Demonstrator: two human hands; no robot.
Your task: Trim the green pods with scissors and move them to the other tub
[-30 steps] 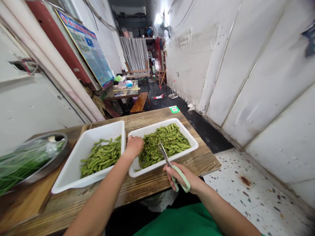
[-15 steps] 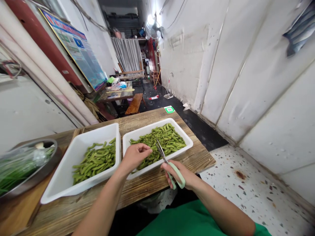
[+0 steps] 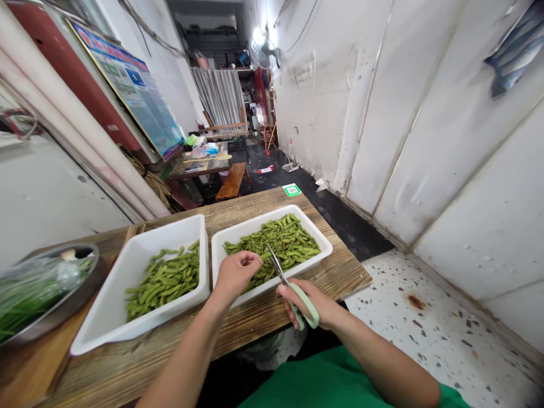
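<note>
There are two trays (image 3: 113, 297) (image 3: 217, 249), one pair of scissors (image 3: 283, 277) and one metal bowl (image 3: 85, 296).

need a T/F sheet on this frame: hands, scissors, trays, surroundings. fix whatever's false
1. The left tray and right tray both hold green pods. True.
2. The right hand holds scissors. True.
3. The left hand is over the left tray. False: it is over the right tray.
4. The scissors are red-handled. False: pale green.
5. A metal bowl is left of both trays. True.
6. The QR-code card lies in the left tray. False: on the wooden table.
</note>
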